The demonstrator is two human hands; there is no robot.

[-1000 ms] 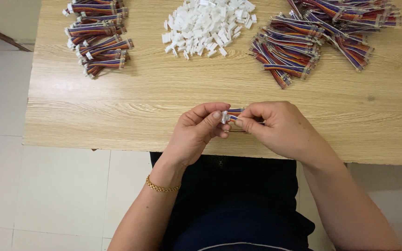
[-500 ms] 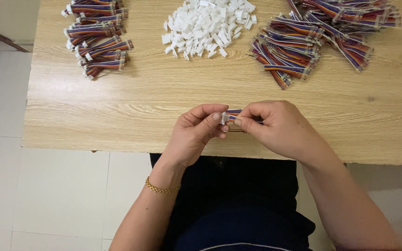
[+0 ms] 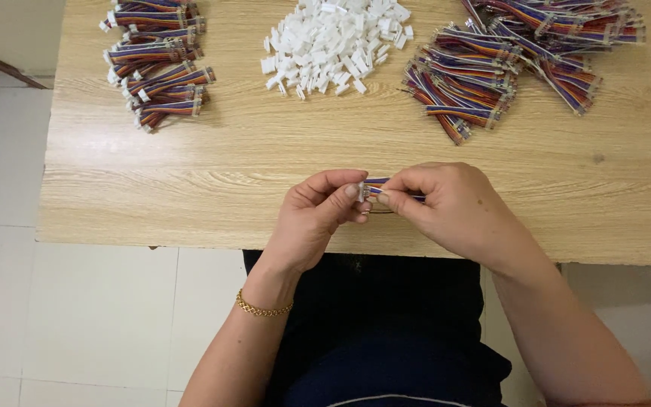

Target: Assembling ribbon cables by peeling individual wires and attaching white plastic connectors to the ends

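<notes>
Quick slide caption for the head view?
Both hands, left and right, pinch a striped cable over a wooden table.

Bright, even, soft light; sharp focus, faint shadows.

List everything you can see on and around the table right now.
Table: one, light wood, across the view.
Connectors: a heap, white, top centre.
Finished cables: a pile, multicoloured with white ends, top left.
Bare cables: a larger pile, multicoloured, top right.
Held cable: one, multicoloured, white piece at its end, between both hands.
Floor: pale tiles, below the table.
Bracelet: one, gold, left wrist.
Left hand: pinches the white end.
Right hand: grips the wires.
</notes>
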